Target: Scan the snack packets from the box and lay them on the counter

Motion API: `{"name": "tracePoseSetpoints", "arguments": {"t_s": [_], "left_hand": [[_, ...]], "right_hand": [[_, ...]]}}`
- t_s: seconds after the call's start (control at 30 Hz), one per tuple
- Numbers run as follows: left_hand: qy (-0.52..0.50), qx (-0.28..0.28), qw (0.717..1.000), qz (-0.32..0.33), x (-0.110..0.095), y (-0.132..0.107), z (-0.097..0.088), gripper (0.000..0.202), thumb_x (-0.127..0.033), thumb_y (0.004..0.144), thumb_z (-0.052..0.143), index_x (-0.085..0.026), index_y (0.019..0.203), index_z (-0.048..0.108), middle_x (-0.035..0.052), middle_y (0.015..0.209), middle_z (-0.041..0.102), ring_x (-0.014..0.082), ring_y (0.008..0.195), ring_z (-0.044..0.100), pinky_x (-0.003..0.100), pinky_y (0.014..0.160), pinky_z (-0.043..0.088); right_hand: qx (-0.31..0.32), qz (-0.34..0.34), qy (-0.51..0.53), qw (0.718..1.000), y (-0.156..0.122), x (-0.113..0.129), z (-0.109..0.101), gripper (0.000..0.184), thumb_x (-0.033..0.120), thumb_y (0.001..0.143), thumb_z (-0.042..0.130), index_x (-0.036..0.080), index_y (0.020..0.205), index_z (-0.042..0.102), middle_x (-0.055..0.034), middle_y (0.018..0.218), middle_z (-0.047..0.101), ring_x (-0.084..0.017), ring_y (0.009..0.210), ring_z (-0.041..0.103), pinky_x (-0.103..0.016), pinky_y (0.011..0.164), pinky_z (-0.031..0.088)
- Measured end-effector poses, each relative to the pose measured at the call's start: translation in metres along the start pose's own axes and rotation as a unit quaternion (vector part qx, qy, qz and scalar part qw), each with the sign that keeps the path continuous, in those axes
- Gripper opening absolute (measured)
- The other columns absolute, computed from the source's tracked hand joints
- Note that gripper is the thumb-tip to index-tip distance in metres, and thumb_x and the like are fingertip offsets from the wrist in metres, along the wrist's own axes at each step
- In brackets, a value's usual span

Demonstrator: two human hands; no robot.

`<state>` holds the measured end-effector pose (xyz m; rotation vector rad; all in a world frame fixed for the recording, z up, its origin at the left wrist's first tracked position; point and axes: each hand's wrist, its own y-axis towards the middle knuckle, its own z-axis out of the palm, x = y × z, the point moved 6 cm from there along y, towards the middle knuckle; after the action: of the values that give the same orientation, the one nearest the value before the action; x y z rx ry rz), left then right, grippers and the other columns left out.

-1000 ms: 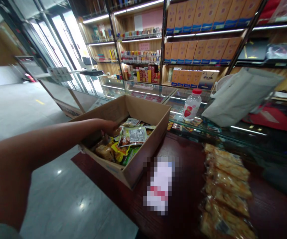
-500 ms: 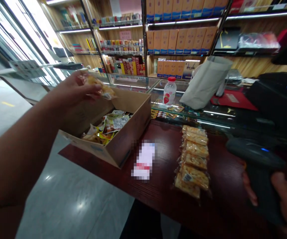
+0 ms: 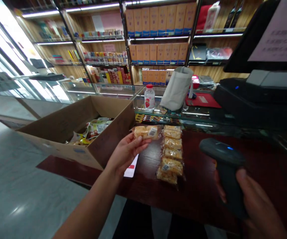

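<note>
Between the thumb and fingers of my left hand is a clear-wrapped pastry snack, its barcode label facing up. It hangs just left of a row of similar wrapped snacks lying on the dark red wooden counter. My right hand is wrapped around the handle of a black barcode scanner, which shows a blue light on top. Partly hidden under my left hand lies a phone with a lit screen. An open cardboard box holding several packaged snacks stands to the left.
Behind the counter's wooden part is a glass display case. On it stand a red-capped plastic bottle, a whitish bag and a red folder. A black checkout machine is at the right. Stocked shelves line the back wall.
My left hand has carried the wrapped snack from above the box rightward to beside the row. The view has turned right, and the scanner stays in my right hand.
</note>
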<state>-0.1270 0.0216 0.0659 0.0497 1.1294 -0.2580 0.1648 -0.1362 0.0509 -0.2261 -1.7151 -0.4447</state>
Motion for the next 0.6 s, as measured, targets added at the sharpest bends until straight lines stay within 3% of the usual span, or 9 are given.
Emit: {"name": "tracePoseSetpoints", "arguments": {"t_s": [0.03,0.13,0.33,0.5,0.6], "left_hand": [[0.007,-0.008,1.0,0.009,0.008,0.001,0.002,0.034,-0.02,0.073,0.085,-0.013,0.102,0.069,0.0084,0.096,0.075,0.0144,0.077,0.073,0.019,0.064,0.06],[0.054,-0.041,0.996,0.063,0.023,0.002,0.009,0.04,-0.032,0.066,0.089,-0.013,0.097,0.071,0.006,0.092,0.073,0.0141,0.07,0.068,0.019,0.054,0.055],[0.124,-0.052,0.984,0.117,0.03,0.001,0.028,0.051,-0.037,0.062,0.089,-0.015,0.105,0.073,0.0078,0.105,0.074,0.0208,0.086,0.069,0.024,0.062,0.056],[0.131,-0.039,0.984,0.114,0.033,0.003,0.034,0.056,-0.035,0.062,0.089,-0.017,0.112,0.072,0.0068,0.105,0.075,0.0208,0.086,0.069,0.026,0.064,0.057],[0.146,-0.041,0.981,0.12,0.034,0.002,0.034,0.052,-0.035,0.064,0.087,-0.016,0.11,0.072,0.0058,0.101,0.074,0.0191,0.082,0.068,0.026,0.063,0.057]], "right_hand": [[0.007,0.048,0.048,0.998,-0.001,-0.006,0.001,0.045,0.065,0.096,0.05,0.028,0.082,0.073,-0.0071,0.066,0.072,-0.023,0.048,0.06,-0.031,0.042,0.05],[0.023,0.053,0.09,0.994,-0.004,-0.014,0.004,0.051,0.067,0.094,0.05,0.024,0.077,0.072,-0.0056,0.059,0.066,-0.02,0.044,0.057,-0.029,0.04,0.045],[0.116,0.039,0.097,0.988,-0.021,-0.013,0.021,0.045,0.06,0.096,0.057,0.019,0.087,0.073,-0.0022,0.059,0.063,-0.016,0.05,0.055,-0.026,0.048,0.043],[0.119,0.019,0.094,0.988,-0.025,0.005,0.029,0.045,0.061,0.095,0.059,0.019,0.085,0.07,-0.0017,0.067,0.063,-0.013,0.05,0.051,-0.026,0.048,0.039],[0.119,0.015,0.07,0.99,-0.024,0.008,0.029,0.046,0.061,0.095,0.058,0.019,0.082,0.068,0.0,0.061,0.059,-0.013,0.05,0.05,-0.026,0.05,0.038]]}}
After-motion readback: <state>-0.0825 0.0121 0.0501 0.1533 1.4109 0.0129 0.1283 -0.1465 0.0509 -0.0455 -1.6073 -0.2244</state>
